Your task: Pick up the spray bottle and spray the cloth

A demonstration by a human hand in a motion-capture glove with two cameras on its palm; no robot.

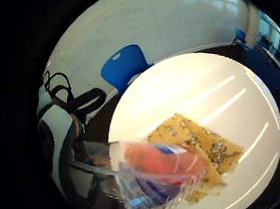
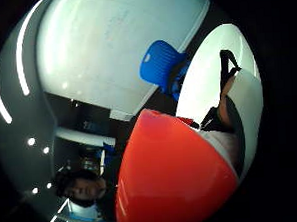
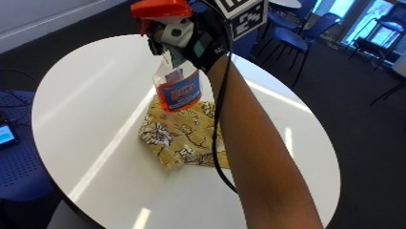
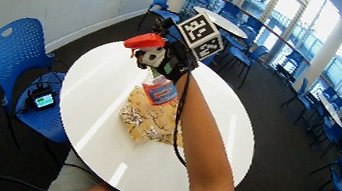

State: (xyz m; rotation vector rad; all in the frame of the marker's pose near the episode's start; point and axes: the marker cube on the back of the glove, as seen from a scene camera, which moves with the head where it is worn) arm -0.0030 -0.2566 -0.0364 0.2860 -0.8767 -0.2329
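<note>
The gloved right hand [image 3: 200,40] is curled round the neck of the spray bottle [image 3: 176,86] and holds it up in the air, over the yellow patterned cloth [image 3: 181,136] lying flat on the round white table [image 3: 82,95]. The bottle looks like light, stiff, see-through plastic with some orange liquid inside, so it may be a bit slippery, and the neck under the orange spray head [image 3: 158,8] seems the best place to hold it. The cloth looks soft and thin; blue chairs [image 4: 19,49] stand around.
</note>
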